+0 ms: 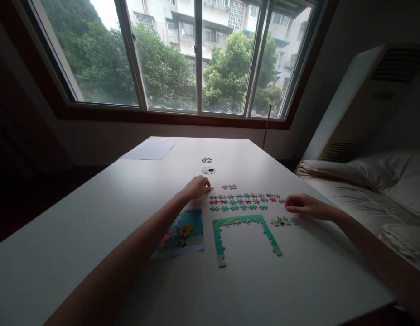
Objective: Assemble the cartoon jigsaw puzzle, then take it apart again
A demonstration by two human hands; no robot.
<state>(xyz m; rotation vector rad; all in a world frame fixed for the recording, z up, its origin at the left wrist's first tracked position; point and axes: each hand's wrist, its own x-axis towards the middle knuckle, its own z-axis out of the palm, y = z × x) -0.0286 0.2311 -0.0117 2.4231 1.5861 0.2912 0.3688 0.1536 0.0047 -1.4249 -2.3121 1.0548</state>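
Left hand [198, 186], center, and right hand [302, 206], center right, curl their fingers beside puzzle pieces [241, 202]; whether grasping, I cannot tell. Light nudges should keep pieces aligned.

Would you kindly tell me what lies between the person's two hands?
The head view shows three rows of loose puzzle pieces, plus a small cluster beyond, between left hand and right hand.

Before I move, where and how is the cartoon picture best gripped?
Probably pinch the picture at its near right corner, coming from the near side: it looks thin and flat, that corner is uncovered, and the left arm crosses its left part.
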